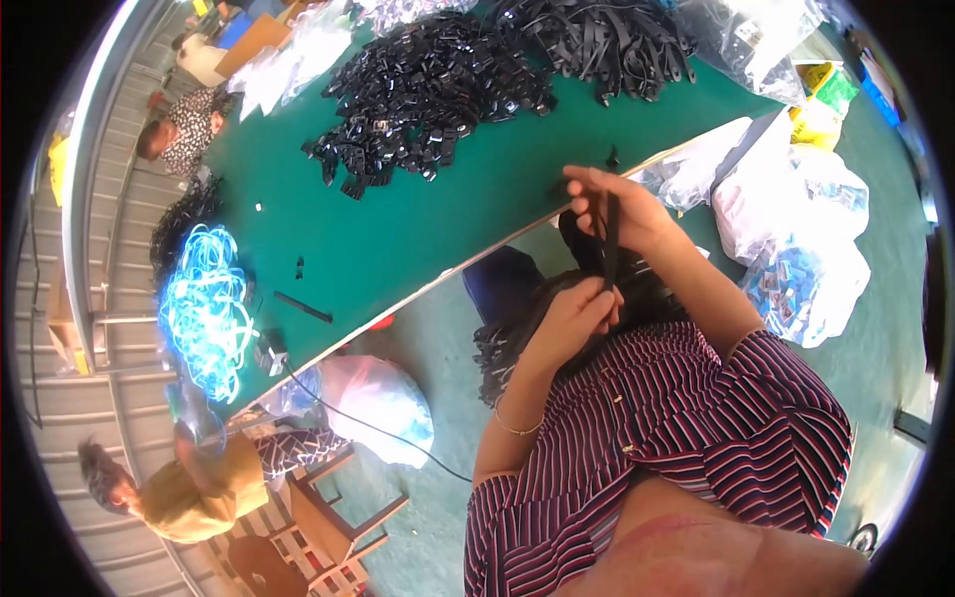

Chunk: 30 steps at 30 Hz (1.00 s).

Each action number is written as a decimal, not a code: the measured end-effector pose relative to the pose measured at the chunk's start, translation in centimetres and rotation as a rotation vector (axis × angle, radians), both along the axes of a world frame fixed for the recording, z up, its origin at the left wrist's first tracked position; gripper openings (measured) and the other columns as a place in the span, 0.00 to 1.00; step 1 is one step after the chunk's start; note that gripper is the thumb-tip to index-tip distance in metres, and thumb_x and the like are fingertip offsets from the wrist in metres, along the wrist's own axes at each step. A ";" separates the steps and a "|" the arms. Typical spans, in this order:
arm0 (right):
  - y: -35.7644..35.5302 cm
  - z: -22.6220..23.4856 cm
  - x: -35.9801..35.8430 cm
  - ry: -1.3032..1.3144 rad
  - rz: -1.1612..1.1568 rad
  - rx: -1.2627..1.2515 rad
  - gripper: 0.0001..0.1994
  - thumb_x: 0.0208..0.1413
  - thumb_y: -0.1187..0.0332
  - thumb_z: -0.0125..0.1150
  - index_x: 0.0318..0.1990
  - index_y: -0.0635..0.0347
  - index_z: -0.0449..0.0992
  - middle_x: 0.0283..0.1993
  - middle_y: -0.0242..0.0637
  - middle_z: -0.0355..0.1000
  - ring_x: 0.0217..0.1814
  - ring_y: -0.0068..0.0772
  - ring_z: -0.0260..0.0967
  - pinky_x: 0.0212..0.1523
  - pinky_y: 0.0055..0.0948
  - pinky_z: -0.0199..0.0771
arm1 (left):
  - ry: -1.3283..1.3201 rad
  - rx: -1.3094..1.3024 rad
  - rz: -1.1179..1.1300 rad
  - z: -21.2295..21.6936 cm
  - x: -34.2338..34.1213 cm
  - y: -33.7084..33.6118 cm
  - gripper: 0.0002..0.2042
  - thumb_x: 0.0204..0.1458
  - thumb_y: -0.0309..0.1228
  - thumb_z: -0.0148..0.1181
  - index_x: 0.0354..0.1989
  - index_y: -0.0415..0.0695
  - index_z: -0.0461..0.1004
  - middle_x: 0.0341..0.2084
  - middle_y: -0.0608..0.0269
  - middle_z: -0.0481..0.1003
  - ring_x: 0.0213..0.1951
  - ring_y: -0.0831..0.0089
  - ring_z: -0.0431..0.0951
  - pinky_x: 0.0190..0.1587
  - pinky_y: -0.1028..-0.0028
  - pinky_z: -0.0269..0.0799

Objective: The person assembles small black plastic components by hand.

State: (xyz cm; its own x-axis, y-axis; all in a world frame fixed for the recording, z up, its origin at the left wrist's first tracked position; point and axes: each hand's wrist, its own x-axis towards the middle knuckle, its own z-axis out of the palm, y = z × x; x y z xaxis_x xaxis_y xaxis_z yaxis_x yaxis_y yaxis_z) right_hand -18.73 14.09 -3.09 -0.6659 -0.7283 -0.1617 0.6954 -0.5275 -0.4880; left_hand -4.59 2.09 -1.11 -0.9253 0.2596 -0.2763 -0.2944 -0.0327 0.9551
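Observation:
A narrow black strap (611,244) runs between my two hands, just off the table's near edge. My left hand (575,320) pinches its lower end, with fingers closed. Farther up, my right hand (629,211) is closed round the upper part, its index finger lying out toward the table. Whether a small part sits on the strap inside the right hand, I cannot make out. More black straps (494,348) lie heaped on my lap beneath the hands. A small black piece (613,157) rests at the table edge beyond the right hand.
The green table (398,239) carries a heap of black plastic buckles (428,95), a pile of black straps (597,45) and a bright blue-white coil of cord (206,308). Filled plastic bags (796,229) stand at right. Co-workers (194,488) are at left. A cable (378,423) hangs nearby.

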 end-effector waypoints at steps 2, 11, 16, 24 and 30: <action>0.3 1.0 -0.2 -0.092 -0.083 -0.042 0.17 0.57 0.64 0.48 0.52 0.61 0.62 0.33 0.28 0.64 0.26 0.18 0.55 0.24 0.15 0.57 | -0.021 -0.009 -0.002 -0.6 0.6 -0.5 0.09 0.54 0.31 0.46 0.33 0.40 0.70 0.21 0.68 0.69 0.23 0.84 0.67 0.25 0.85 0.61; 1.4 2.6 0.6 0.130 -0.012 0.017 0.12 0.58 0.66 0.46 0.46 0.63 0.66 0.23 0.28 0.60 0.22 0.20 0.55 0.21 0.18 0.54 | 0.627 -0.778 0.003 1.2 -2.5 -4.5 0.07 0.48 0.30 0.55 0.32 0.40 0.72 0.22 0.60 0.72 0.25 0.70 0.72 0.31 0.73 0.67; 0.7 2.7 1.6 0.219 0.040 -0.001 0.11 0.58 0.68 0.47 0.45 0.64 0.67 0.22 0.29 0.60 0.23 0.23 0.57 0.24 0.21 0.57 | 0.815 -1.153 0.621 1.8 -11.9 -11.1 0.11 0.44 0.31 0.58 0.35 0.40 0.72 0.28 0.55 0.73 0.32 0.61 0.73 0.37 0.66 0.70; 0.8 3.1 2.3 0.543 -0.041 0.279 0.11 0.58 0.71 0.45 0.46 0.64 0.67 0.22 0.29 0.60 0.25 0.22 0.57 0.32 0.21 0.58 | 0.645 -1.604 0.690 -1.6 -16.3 -14.0 0.13 0.44 0.35 0.57 0.35 0.40 0.72 0.30 0.52 0.74 0.36 0.52 0.73 0.39 0.60 0.69; 0.7 4.2 2.6 0.644 -0.056 0.327 0.13 0.58 0.70 0.45 0.49 0.62 0.67 0.21 0.26 0.58 0.23 0.17 0.53 0.26 0.16 0.53 | 0.342 -0.399 0.775 0.5 -10.9 -11.3 0.10 0.55 0.31 0.45 0.36 0.39 0.70 0.22 0.65 0.73 0.26 0.79 0.70 0.29 0.79 0.64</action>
State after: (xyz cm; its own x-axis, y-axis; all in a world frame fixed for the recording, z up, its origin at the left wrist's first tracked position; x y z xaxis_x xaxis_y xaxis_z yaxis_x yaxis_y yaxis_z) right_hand -16.13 14.79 1.07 -0.7370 -0.6720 0.0718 0.1927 -0.3108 -0.9307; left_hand -15.50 -9.17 -0.65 -0.8482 -0.5186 0.1073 -0.0283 0.2467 0.9687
